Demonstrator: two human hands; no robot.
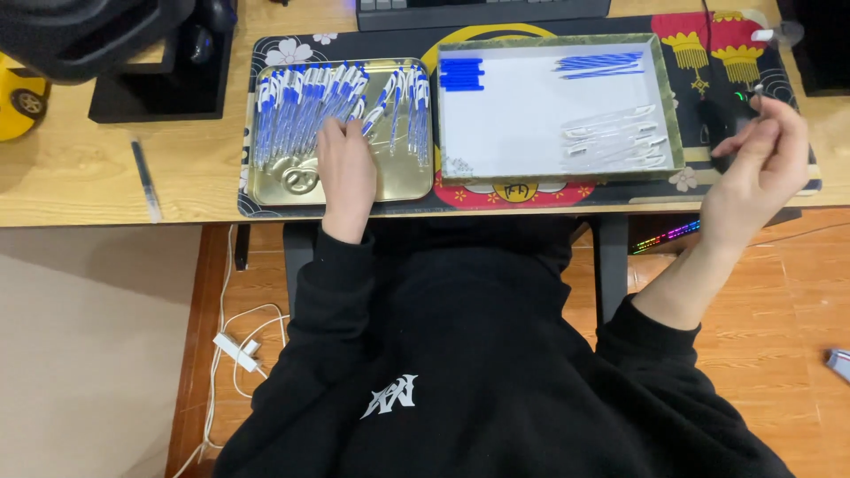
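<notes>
My left hand (345, 173) rests in a gold metal tray (403, 181), fingers down among several blue and clear pens (297, 106); whether it grips one is hidden. My right hand (761, 168) is raised to the right of a white-lined shallow box (531, 115), pinching a thin clear pen part (760, 93) between fingertips. The box holds blue caps (461, 73) at its back left, blue refills (602, 63) at its back right and clear pen barrels (615, 137) on the right side.
A dark patterned desk mat (691, 186) covers the wooden desk (80, 177). A black mouse (730, 119) sits under my right hand. A loose pen (146, 177) lies at left, a keyboard (478, 11) at the back. Cables (235, 345) trail on the floor.
</notes>
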